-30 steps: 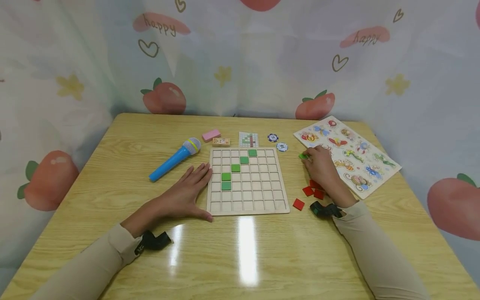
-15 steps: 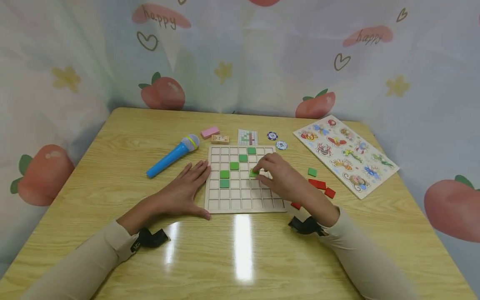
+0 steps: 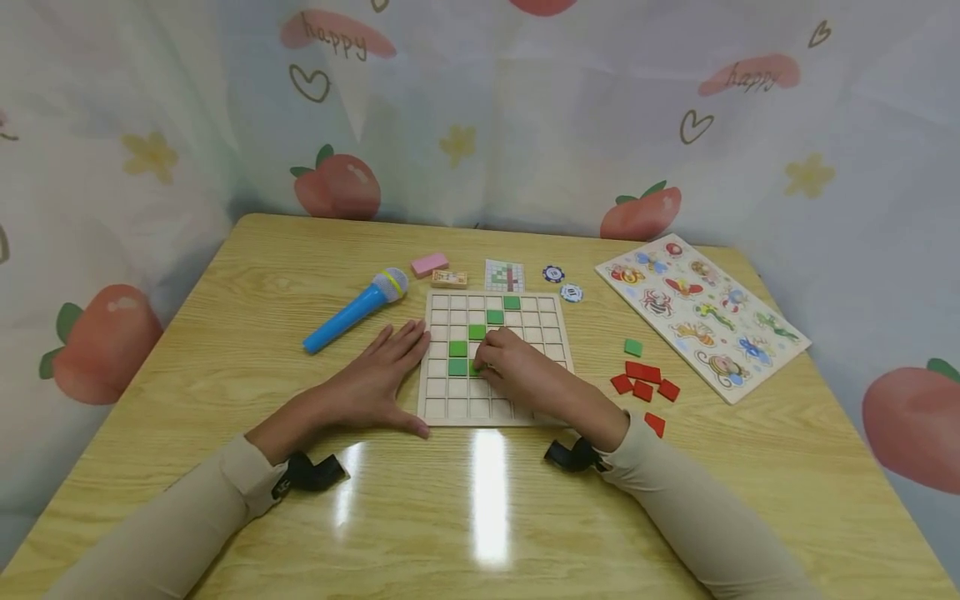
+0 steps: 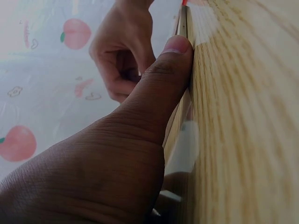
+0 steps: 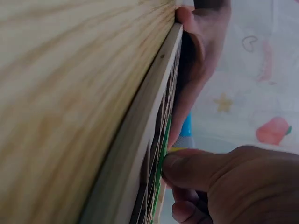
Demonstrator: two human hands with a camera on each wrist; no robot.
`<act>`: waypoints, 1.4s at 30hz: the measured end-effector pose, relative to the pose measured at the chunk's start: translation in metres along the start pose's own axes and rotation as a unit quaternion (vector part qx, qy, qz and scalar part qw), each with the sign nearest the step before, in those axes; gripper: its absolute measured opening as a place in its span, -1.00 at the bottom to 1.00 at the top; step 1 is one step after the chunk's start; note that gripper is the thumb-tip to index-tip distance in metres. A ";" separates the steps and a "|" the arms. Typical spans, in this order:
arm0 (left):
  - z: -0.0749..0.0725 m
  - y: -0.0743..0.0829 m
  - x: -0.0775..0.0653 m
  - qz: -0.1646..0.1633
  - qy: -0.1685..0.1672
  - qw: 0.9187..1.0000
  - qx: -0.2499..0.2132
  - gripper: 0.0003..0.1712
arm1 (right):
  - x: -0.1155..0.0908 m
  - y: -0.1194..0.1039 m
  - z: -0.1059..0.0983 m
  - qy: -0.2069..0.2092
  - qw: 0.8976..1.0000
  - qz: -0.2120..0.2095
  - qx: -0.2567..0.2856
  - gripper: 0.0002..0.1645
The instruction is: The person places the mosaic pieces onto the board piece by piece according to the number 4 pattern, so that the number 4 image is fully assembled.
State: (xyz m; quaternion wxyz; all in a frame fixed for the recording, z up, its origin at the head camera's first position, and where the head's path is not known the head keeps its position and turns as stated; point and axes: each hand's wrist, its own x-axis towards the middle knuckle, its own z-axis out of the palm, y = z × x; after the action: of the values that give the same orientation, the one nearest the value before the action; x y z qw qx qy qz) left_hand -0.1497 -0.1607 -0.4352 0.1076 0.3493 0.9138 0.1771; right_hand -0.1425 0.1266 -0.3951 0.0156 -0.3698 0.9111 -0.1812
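A pale wooden grid board (image 3: 447,409) lies on the table, with several green tiles in a stepped diagonal line across its cells. My right hand (image 3: 528,375) is over the board and pinches a green tile (image 3: 473,367) at a cell just right of the lowest placed tile (image 3: 457,367). That tile is mostly hidden by the fingers in the head view. My left hand (image 3: 375,379) rests along the board's left side, fingers spread and fairly straight. In the left wrist view its thumb (image 4: 175,51) touches the board's edge.
Right of the board lie a loose green tile (image 3: 633,347) and several red tiles (image 3: 642,390). An animal puzzle board (image 3: 705,312) is farther right. Behind the board are a pattern card (image 3: 504,275), two chips (image 3: 572,292) and small blocks (image 3: 430,265). A toy microphone (image 3: 348,317) lies left.
My right hand has carried a green tile from beside the puzzle board leftward over the grid, then farther left and nearer to me. My left hand stays at the board's left edge.
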 end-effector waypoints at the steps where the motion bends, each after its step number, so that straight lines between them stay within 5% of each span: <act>1: 0.000 0.000 0.000 0.000 0.000 1.000 0.001 0.71 | 0.000 0.000 0.001 0.004 1.000 -0.006 -0.003 -0.91; 6: 0.000 0.001 0.000 -0.001 -0.003 1.000 -0.004 0.71 | -0.008 0.005 -0.006 0.033 0.999 -0.030 0.001 -0.83; 9: 0.002 0.002 -0.001 -0.001 -0.006 1.000 -0.003 0.71 | -0.026 0.018 -0.024 0.084 0.996 -0.020 0.026 -0.74; 13: 0.001 0.002 -0.001 -0.001 -0.002 1.000 0.003 0.70 | -0.067 0.056 -0.054 0.193 0.978 0.060 0.053 -0.72; 16: 0.000 0.003 -0.003 -0.005 -0.004 1.000 0.005 0.70 | -0.100 0.090 -0.065 0.229 0.957 0.161 0.077 -0.75; 19: -0.002 0.003 -0.005 -0.011 -0.004 1.000 0.004 0.70 | -0.122 0.116 -0.066 0.198 0.946 0.241 0.094 -0.70; 24: -0.002 0.002 -0.004 -0.010 0.002 1.000 0.000 0.73 | -0.134 0.141 -0.064 0.087 0.947 0.299 0.076 -0.62; 29: 0.000 0.004 0.000 -0.008 0.003 1.000 -0.006 0.74 | -0.138 0.147 -0.064 0.030 0.952 0.301 0.048 -0.64; 42: -0.003 0.007 0.000 -0.022 0.011 0.999 -0.038 0.73 | -0.140 0.149 -0.067 -0.001 0.961 0.273 0.045 -0.68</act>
State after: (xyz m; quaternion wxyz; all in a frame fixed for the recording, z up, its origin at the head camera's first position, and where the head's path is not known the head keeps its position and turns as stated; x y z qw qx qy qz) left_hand -0.1467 -0.1568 -0.4301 0.1142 0.3226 0.9151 0.2132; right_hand -0.1515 0.3419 -0.3986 0.0816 -0.1058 0.9684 -0.2106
